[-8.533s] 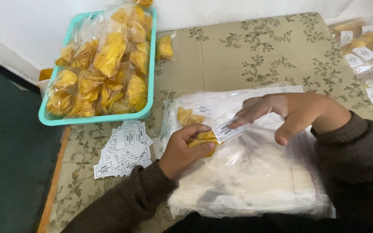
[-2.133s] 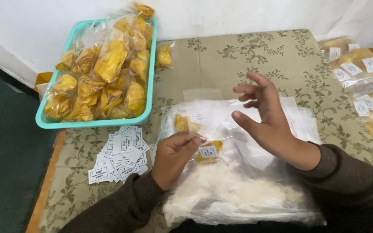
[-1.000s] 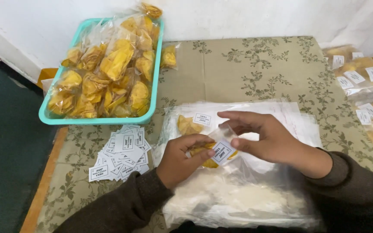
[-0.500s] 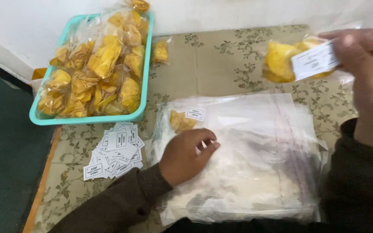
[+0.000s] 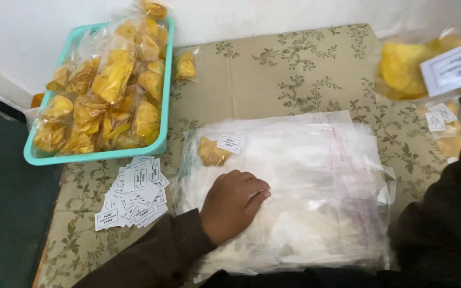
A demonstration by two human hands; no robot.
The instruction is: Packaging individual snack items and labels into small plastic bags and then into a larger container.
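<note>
Floral tablecloth (image 5: pixel 300 69) bears clear bags (image 5: pixel 316 181) lengthwise left-right, left hand (image 5: pixel 234 205) on them.

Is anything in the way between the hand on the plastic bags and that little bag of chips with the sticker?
Nothing visible is. The left hand rests on the stack of clear bags, and the small chip bag lies just beyond its fingers on the same stack.

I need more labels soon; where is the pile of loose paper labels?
In the head view, the pile of paper labels lies on the floral cloth, just below the teal tray and left of the left hand.
</note>
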